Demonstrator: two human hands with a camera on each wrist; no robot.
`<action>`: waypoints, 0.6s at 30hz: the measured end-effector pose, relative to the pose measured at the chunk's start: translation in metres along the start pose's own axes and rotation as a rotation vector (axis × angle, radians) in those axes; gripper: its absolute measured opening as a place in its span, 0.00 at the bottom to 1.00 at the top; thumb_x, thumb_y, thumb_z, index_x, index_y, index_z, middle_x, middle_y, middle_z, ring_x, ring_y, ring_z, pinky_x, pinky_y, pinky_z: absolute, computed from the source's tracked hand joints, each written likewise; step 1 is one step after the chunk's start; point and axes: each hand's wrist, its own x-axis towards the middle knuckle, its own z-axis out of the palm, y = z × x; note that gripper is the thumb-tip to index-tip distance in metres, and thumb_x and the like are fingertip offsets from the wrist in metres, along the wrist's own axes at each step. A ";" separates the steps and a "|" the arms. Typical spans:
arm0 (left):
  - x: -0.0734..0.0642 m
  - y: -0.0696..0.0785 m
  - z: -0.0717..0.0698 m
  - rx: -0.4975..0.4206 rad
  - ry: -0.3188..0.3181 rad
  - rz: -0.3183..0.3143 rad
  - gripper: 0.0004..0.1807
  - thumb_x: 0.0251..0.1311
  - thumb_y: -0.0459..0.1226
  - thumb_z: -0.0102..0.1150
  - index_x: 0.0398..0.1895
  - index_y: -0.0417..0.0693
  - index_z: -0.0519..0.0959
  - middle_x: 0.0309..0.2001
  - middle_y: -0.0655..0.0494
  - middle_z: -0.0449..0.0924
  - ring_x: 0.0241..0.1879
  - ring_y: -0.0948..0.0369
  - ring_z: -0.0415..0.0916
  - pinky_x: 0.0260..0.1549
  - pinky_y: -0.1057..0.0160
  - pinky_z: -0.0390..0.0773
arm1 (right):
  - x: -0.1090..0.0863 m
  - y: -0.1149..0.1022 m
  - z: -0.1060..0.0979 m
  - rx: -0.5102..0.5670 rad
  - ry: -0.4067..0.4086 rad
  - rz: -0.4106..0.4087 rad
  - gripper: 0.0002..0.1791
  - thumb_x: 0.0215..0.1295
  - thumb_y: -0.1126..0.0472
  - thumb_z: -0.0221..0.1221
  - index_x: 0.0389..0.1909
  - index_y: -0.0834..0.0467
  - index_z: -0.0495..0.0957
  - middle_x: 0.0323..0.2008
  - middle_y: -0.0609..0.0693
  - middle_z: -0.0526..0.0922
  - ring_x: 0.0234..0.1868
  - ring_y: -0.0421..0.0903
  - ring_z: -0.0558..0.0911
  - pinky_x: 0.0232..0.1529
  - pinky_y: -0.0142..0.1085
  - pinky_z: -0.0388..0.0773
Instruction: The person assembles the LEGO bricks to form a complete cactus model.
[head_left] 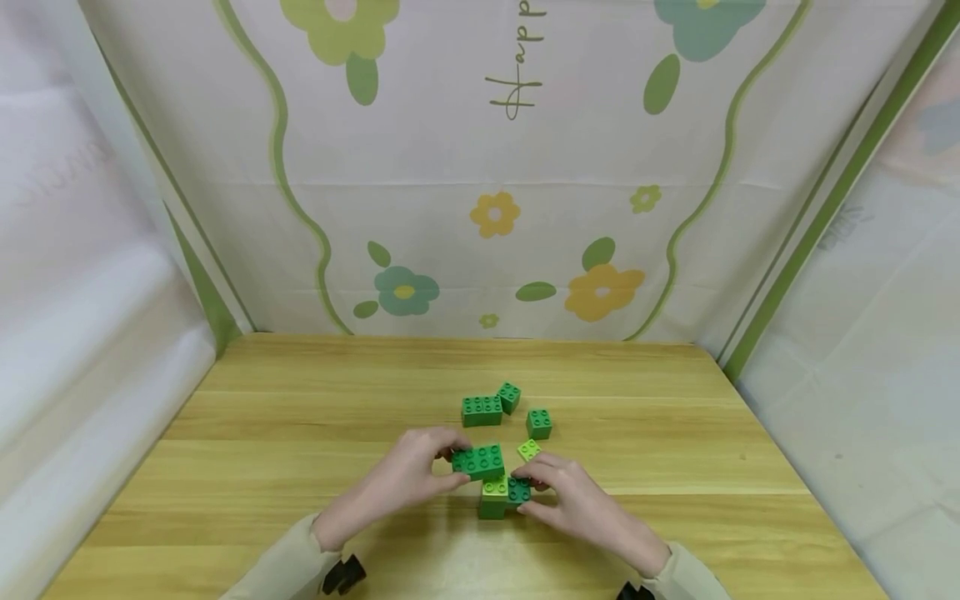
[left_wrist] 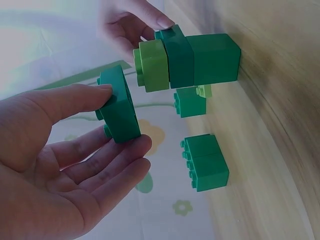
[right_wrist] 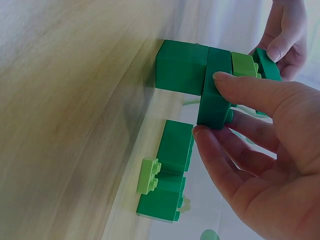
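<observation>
My left hand (head_left: pixel 411 473) pinches a green two-by-four toy brick (head_left: pixel 480 462) between thumb and fingers, studs facing up. The brick is raised beside the top of a small stack, and the left wrist view shows a gap between them. At the stack's foot stands a green block (left_wrist: pixel 215 59). Above it lies a dark green brick (right_wrist: pixel 214 92) that juts out to the right, and a lime brick (left_wrist: pixel 154 65) sits on top. With thumb and fingers, my right hand (head_left: pixel 568 498) grips the jutting end of the dark green brick.
Behind the stack on the wooden table (head_left: pixel 337 392) lie a long green brick or joined pair (head_left: pixel 482 411), a tilted small green brick (head_left: pixel 508 397), another small green brick (head_left: pixel 538 423) and a lime brick (head_left: pixel 528 450). A flower-printed cloth (head_left: pixel 450 150) hangs behind the table.
</observation>
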 end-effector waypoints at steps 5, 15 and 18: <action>-0.001 0.001 0.001 -0.002 0.004 0.017 0.14 0.51 0.32 0.73 0.42 0.41 0.83 0.40 0.52 0.87 0.36 0.64 0.81 0.38 0.65 0.86 | -0.001 0.000 0.001 -0.002 -0.001 0.014 0.20 0.56 0.63 0.70 0.50 0.60 0.81 0.44 0.51 0.85 0.41 0.39 0.84 0.41 0.28 0.86; -0.003 0.002 0.003 -0.002 -0.014 0.016 0.14 0.51 0.32 0.73 0.41 0.42 0.83 0.40 0.52 0.86 0.36 0.64 0.81 0.37 0.69 0.85 | -0.001 0.000 0.001 -0.001 0.020 -0.018 0.19 0.57 0.64 0.70 0.50 0.61 0.80 0.44 0.52 0.84 0.40 0.42 0.85 0.40 0.28 0.86; -0.004 0.002 0.004 0.002 -0.022 0.016 0.14 0.51 0.32 0.73 0.42 0.42 0.83 0.40 0.52 0.86 0.37 0.64 0.81 0.38 0.67 0.86 | -0.001 0.000 0.001 -0.009 0.022 -0.023 0.20 0.56 0.64 0.70 0.50 0.62 0.80 0.44 0.52 0.85 0.40 0.42 0.85 0.40 0.28 0.86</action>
